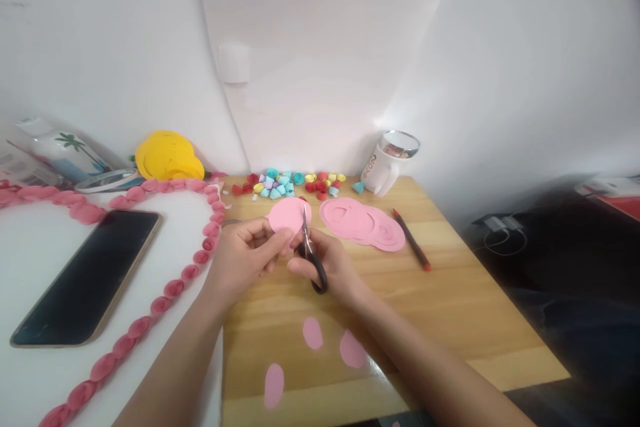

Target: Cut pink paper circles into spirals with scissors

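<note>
My left hand (245, 250) pinches the lower edge of a round pink paper disc (286, 213) between thumb and fingers. In my right hand (333, 263) is a pair of scissors (313, 263) with black handles, its blades pointing away from me and lying across the disc's right side. Just to the right, several pink paper circles (350, 220) with spiral lines lie overlapped on the wooden table (450, 320). Loose pink paper pieces (313, 333) rest on the wood nearer to me.
Small rolled paper flowers (283, 183) in several colours lie along the wall, beside a white mug (387, 163). A dark pen (413, 240) lies at the right. On a white board at the left are a phone (87, 280) and a pink flower border (160, 305); yellow paper circles (167, 157) stand behind.
</note>
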`<state>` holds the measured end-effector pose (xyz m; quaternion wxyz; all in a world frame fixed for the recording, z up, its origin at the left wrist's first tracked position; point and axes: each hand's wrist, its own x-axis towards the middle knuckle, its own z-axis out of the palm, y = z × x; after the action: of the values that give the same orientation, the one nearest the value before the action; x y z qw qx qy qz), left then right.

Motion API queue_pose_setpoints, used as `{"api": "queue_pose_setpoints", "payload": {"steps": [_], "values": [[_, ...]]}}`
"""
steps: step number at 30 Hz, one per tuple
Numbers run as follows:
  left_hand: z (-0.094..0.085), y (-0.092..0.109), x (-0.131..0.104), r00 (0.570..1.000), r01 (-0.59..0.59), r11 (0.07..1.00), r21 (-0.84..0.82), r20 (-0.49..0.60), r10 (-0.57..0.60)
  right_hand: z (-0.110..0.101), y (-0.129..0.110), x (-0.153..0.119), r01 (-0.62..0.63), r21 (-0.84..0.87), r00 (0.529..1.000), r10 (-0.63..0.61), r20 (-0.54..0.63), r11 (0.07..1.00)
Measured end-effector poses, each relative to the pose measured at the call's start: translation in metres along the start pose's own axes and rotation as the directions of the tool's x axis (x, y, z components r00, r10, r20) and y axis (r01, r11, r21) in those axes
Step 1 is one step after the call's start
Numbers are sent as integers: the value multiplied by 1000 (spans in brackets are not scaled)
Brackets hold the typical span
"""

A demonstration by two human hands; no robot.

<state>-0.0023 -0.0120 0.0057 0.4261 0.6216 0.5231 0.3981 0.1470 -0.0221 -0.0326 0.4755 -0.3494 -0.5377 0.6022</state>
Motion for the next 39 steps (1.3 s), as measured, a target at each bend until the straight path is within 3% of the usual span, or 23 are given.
{"api": "queue_pose_setpoints", "payload": {"steps": [14,19,24,30,39], "values": [[-1,-5,1,998,4,995,-96,-68,-10,0,-1,0,-54,-45,998,52,-28,998],[7,1,-1,999,30,994,-106,-27,-33,3,2,-1,-23,-7,1000,23,1,1000],[13,5,-3,994,62,995,-79,-82,-68,7,3,-1,-24,72,999,21,48,997],[11,4,-3,1000,14,1000,-5,0,-14,6,-4,0,15,58,999,-17,27,998],[9,3,-3,1000,28,999,-42,-2,-28,6,-5,0,40,62,998,-42,42,997]]}}
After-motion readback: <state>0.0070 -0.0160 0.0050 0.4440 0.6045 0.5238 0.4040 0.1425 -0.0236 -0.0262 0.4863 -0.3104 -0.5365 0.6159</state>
